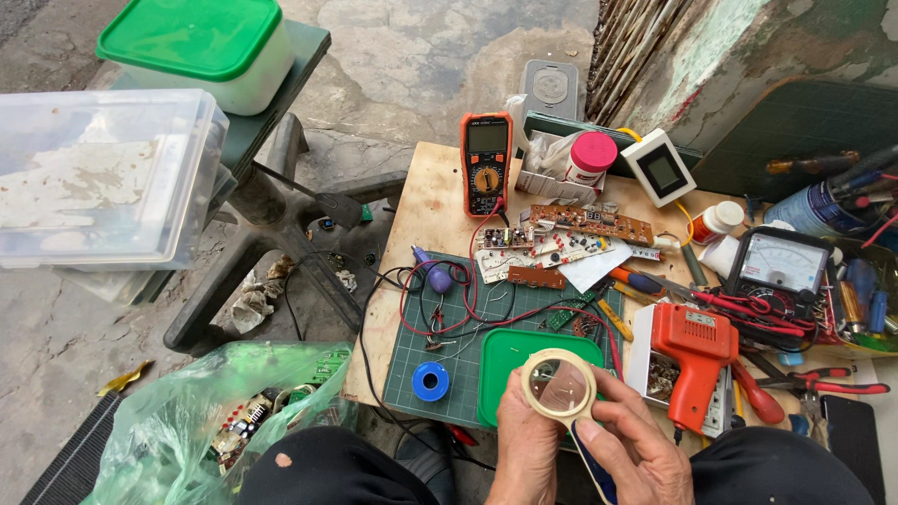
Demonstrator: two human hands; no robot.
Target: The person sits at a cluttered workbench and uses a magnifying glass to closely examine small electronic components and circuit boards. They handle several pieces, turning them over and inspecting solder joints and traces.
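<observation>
where the green lid (510,360) overhangs the bench edge, both hands (580,440) closed around a round magnifier (558,385).

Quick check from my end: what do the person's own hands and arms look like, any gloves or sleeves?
Both are bare: the left hand and the right hand wear no gloves, rings or watch that I can see. No sleeves show at the wrists. The fingernails are short. The forearms are cut off by the frame's lower edge.
</observation>
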